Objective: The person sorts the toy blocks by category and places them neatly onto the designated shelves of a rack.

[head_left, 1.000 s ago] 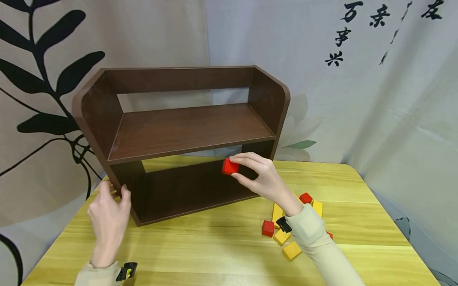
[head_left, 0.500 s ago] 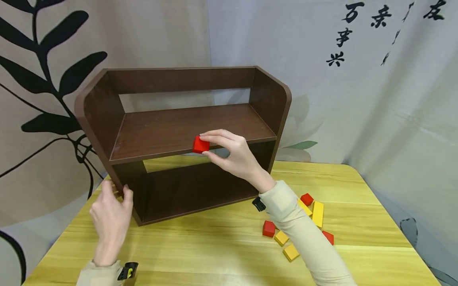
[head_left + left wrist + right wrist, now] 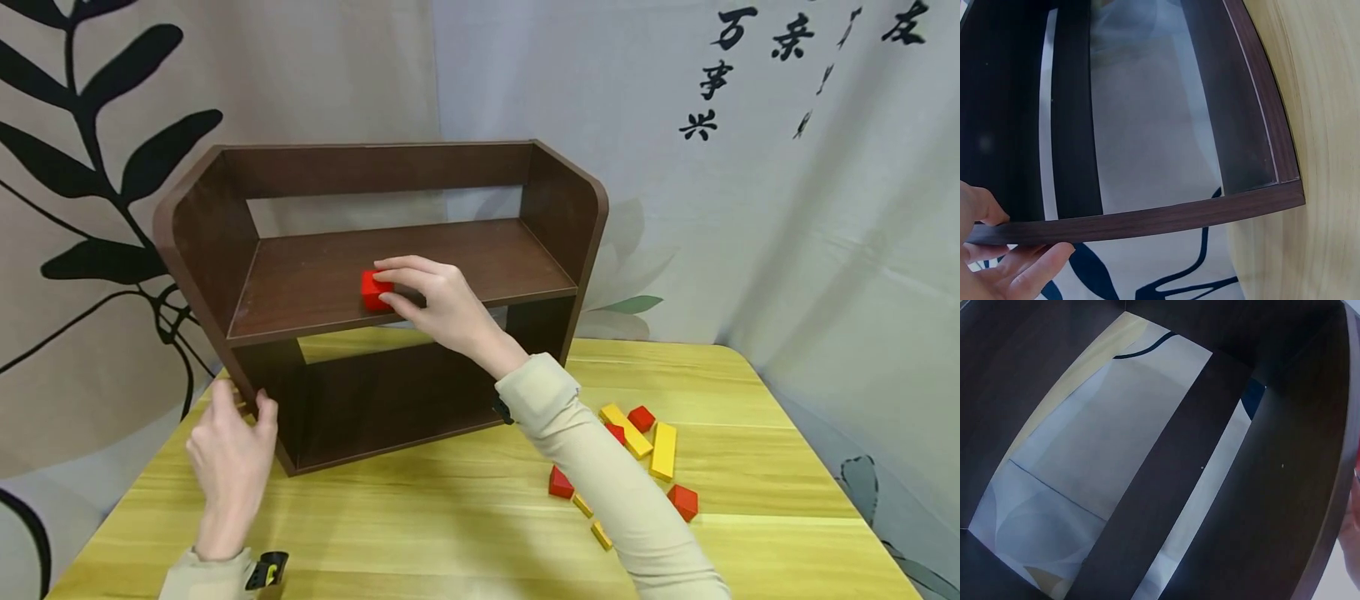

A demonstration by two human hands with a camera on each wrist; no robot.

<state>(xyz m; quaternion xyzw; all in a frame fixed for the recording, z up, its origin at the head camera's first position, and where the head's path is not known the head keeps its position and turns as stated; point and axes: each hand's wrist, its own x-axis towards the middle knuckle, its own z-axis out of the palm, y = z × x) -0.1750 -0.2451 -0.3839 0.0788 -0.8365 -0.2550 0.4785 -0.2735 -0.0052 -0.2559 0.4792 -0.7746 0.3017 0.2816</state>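
A dark brown two-tier bookshelf (image 3: 390,166) stands on the wooden table. My left hand (image 3: 234,467) grips the front edge of its left side panel, low down. In the left wrist view, thumb and fingers (image 3: 1044,269) lie on opposite faces of that panel. A red cube (image 3: 372,292) is at the upper shelf board (image 3: 450,250), left of its middle. My right hand (image 3: 448,310) pinches the cube between thumb and fingers from the right. Whether the cube touches the board cannot be told. In the right wrist view, part of the right hand (image 3: 1350,531) shows at the edge.
On the table (image 3: 757,433) to the right lie several red cubes (image 3: 682,502) and yellow blocks (image 3: 663,452), some partly hidden by the right sleeve (image 3: 600,467). The lower shelf board (image 3: 390,408) sits beneath the right forearm. Printed curtains (image 3: 825,208) hang behind.
My right hand has carried the red cube left and up, from in front of the lower tier to the upper board. The left hand keeps its grip on the side panel.
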